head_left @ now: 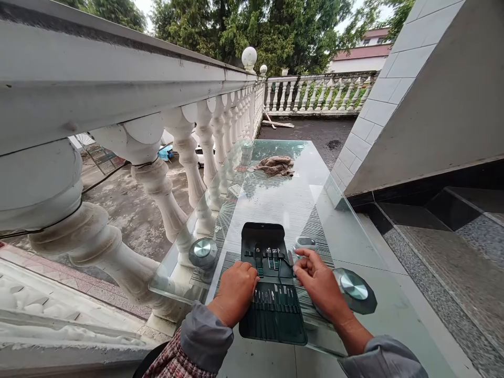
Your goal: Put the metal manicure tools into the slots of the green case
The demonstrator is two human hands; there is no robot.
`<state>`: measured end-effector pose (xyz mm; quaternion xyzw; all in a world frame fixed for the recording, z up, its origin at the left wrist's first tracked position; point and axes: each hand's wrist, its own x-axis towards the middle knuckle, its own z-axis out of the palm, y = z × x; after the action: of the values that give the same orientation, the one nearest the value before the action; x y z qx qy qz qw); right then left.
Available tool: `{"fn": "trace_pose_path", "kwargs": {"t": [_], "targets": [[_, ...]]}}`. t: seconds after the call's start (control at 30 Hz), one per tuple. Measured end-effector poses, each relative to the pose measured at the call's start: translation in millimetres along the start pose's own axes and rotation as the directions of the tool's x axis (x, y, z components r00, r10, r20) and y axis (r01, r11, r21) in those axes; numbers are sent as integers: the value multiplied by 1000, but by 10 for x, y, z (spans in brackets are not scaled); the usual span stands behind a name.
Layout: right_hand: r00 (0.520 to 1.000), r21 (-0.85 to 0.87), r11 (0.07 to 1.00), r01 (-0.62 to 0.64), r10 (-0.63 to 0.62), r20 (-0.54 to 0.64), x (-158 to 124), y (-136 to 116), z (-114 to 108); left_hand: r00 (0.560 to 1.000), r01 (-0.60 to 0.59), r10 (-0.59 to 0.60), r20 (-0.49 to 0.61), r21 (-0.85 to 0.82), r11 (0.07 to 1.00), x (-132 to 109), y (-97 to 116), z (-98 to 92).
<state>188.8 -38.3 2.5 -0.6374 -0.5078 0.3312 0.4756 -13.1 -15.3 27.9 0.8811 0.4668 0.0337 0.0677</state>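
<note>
The tool case lies unfolded on the glass counter, tools still slotted; the left hand presses on it, curled, and the right hand pinches its edge.

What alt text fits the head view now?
The left hand and right hand rest at the edges of an open dark tool case on a glass table beside a white balustrade. A crumpled cloth lies at the table's far end.
</note>
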Motion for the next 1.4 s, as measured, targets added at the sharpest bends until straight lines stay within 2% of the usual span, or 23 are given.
{"fn": "trace_pose_path", "kwargs": {"t": [0.07,0.17,0.3,0.43,0.6,0.7,0.8,0.93,1.03,1.1,1.3,1.4], "targets": [[990,211,972,-107,84,112,-59,-98,94,997,-24,22,-71,-19,1000,-9,9,17],[967,347,915,-203,131,219,-119,-207,213,979,-82,65,-191,-82,993,-35,49,53],[957,410,880,-241,146,249,-153,-293,328,971,-107,67,-229,-166,980,-73,95,102],[949,445,854,-271,159,273,-157,-337,419,959,-98,49,-278,-163,982,-103,61,128],[940,477,819,-318,208,270,-133,-347,507,877,-308,274,-395,-24,951,-136,-24,140],[934,448,836,-318,195,298,-119,-356,525,840,-357,374,-394,119,927,-158,-70,120],[943,381,880,-284,186,276,-97,-357,485,828,-354,421,-371,237,905,-175,-130,75],[979,274,946,-170,130,158,-62,-292,368,858,-265,369,-356,308,914,-177,-213,48],[987,210,972,-106,78,137,-72,-216,312,873,-235,355,-335,348,907,-165,-243,93],[988,155,986,-58,35,148,-99,-185,301,866,-223,358,-350,371,901,-153,-250,144],[978,-18,999,52,-47,204,-170,-191,294,796,-181,373,-478,399,899,-108,-271,271],[975,-33,997,73,-65,210,-180,-188,279,810,-196,378,-447,402,894,-82,-285,307]]}}
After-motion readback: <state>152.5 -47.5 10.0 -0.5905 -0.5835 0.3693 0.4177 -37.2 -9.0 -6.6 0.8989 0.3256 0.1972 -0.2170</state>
